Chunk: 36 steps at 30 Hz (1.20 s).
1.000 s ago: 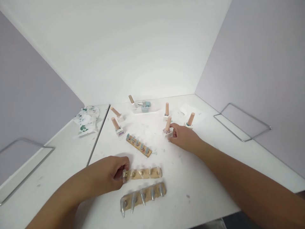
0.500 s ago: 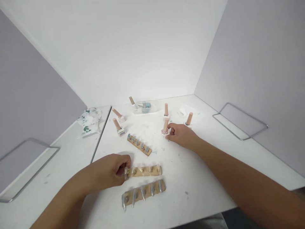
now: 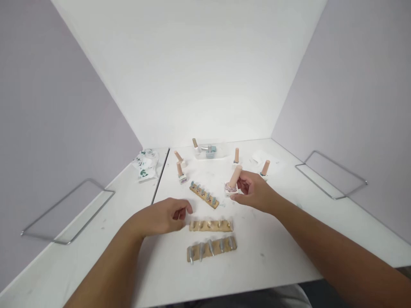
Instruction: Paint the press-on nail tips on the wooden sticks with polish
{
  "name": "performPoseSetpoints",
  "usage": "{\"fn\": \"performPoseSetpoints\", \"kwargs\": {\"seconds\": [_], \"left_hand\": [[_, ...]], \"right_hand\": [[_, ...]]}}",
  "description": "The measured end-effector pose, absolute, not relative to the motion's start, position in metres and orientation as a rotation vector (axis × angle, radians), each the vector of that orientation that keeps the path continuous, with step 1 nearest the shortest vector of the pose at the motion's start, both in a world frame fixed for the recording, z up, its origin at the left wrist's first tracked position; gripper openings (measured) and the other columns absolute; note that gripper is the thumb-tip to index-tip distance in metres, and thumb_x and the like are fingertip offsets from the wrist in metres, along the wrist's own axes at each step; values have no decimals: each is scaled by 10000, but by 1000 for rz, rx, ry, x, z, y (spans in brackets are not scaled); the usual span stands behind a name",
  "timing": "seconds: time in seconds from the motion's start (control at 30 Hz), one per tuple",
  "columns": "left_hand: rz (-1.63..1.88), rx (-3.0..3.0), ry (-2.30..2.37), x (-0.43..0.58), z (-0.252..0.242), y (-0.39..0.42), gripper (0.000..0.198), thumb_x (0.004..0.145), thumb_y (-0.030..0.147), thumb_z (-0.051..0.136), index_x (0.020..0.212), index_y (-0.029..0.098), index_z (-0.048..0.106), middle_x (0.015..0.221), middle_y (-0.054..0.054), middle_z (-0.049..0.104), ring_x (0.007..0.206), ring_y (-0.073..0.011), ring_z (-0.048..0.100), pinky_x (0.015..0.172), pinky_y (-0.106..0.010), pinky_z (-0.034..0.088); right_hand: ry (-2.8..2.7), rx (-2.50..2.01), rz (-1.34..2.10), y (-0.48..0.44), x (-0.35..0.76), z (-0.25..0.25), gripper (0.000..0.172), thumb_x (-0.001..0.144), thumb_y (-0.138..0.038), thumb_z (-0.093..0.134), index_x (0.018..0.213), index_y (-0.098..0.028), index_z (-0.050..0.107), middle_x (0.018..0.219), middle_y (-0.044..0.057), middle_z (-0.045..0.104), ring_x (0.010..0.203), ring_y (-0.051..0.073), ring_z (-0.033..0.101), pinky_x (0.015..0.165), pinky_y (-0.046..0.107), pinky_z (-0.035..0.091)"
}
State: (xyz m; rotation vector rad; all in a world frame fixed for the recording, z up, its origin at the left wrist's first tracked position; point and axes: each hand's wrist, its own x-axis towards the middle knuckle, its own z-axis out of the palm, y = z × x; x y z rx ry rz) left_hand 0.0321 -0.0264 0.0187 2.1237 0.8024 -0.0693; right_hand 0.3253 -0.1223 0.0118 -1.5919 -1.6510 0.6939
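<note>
Bottle (image 3: 233, 182) has come up off the table (image 3: 272, 252) in the right hand (image 3: 257, 192) since the earlier frame; left hand (image 3: 163, 216) has let go of the left end of the middle strip (image 3: 212, 228).

Right fingers: closed on the bottle from its right side. Bottle is tilted, top leaning right, held beyond the strip's right end. Left fingers: curled, narrow gap between thumb and index, nothing visible in it. That hand is just left of the strip; can't tell if a fingertip grazes it.

Step in hand, my read: picking up one bottle, left hand freed. Next move calls for a firm right grip, tilt kept in check, bottle kept clear of the strip. Can't tell if its cap is tight.

Further out, all relative to middle strip: front strip (image 3: 216, 248) with grey tips on the near side; rear strip (image 3: 204, 196) with bluish tips just beyond, set slantwise. Past that, near-left bottle (image 3: 180, 171) and far-left bottle (image 3: 179, 157) beyond its left end, back bottle (image 3: 236, 156) and right bottle (image 3: 265, 168) beyond its right. Tray (image 3: 221, 155) farthest beyond, stained wipe (image 3: 146, 164) far left.
</note>
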Motion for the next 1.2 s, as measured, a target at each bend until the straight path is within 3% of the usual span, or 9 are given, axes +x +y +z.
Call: {"fn": "performPoseSetpoints", "kwargs": {"seconds": [0.1, 0.23, 0.5, 0.73, 0.87, 0.93, 1.0, 1.1, 1.2], "left_hand": [[249, 2109, 707, 32, 20, -31, 295, 807, 337, 621, 1070, 204, 613, 931, -39, 589, 776, -156, 496, 705, -277, 429], [553, 1999, 540, 44, 14, -47, 502, 806, 415, 658, 1255, 242, 519, 1130, -64, 565, 810, -144, 515, 785, -309, 467], [799, 1774, 507, 57, 6, -65, 362, 838, 385, 716, 1122, 229, 555, 1003, -35, 629, 904, -159, 595, 777, -278, 487], [805, 1686, 501, 57, 2, -66, 266, 864, 360, 704, 1070, 220, 613, 974, -27, 644, 876, -144, 594, 771, -264, 489], [766, 1737, 543, 57, 1, -65, 249, 852, 319, 712, 1059, 210, 628, 928, -27, 635, 858, -149, 567, 776, -275, 478], [742, 1843, 576, 56, 2, -64, 253, 845, 300, 707, 1068, 203, 640, 938, -37, 645, 870, -162, 553, 804, -296, 467], [712, 1961, 590, 57, 3, -62, 245, 843, 280, 693, 1069, 196, 653, 939, -46, 651, 862, -170, 536, 814, -311, 456], [691, 2057, 568, 57, 5, -60, 212, 842, 252, 665, 1044, 190, 651, 917, -47, 640, 834, -173, 523, 789, -318, 445], [676, 2065, 507, 57, 4, -58, 218, 832, 222, 644, 1047, 195, 623, 946, -51, 630, 849, -182, 538, 781, -323, 440]], "right_hand": [[-1704, -1496, 722, -125, 306, 24, 224, 680, -307, 681, 796, -203, 521, 661, -63, 401, 561, 89, 361, 535, 257, 330], [-1735, -1411, 774, -123, 277, 33, 219, 693, -296, 683, 800, -207, 514, 690, -55, 411, 600, 97, 387, 539, 249, 348], [-1700, -1295, 934, -115, 247, 39, 197, 764, -263, 655, 933, -192, 581, 797, -10, 542, 666, 108, 461, 588, 258, 417], [-1684, -1210, 990, -120, 276, 33, 390, 730, -420, 792, 1021, -208, 641, 833, 10, 525, 752, 140, 512, 664, 296, 480], [-1682, -1117, 936, -125, 293, 25, 686, 666, -472, 856, 1250, -250, 574, 842, -2, 537, 732, 136, 522, 708, 320, 501], [-1702, -976, 866, -129, 298, 20, 734, 705, -450, 841, 1341, -286, 512, 851, -9, 548, 726, 130, 538, 719, 317, 507], [-1725, -887, 795, -132, 299, 17, 543, 804, -379, 773, 1293, -292, 555, 831, -10, 570, 710, 122, 553, 684, 290, 499], [-1745, -938, 695, -138, 298, 15, 163, 901, -267, 659, 1062, -246, 674, 762, -9, 598, 662, 103, 544, 606, 248, 450], [-1721, -976, 654, -142, 301, 13, 103, 904, -240, 647, 994, -233, 696, 720, -16, 597, 615, 94, 512, 569, 242, 423]]}}
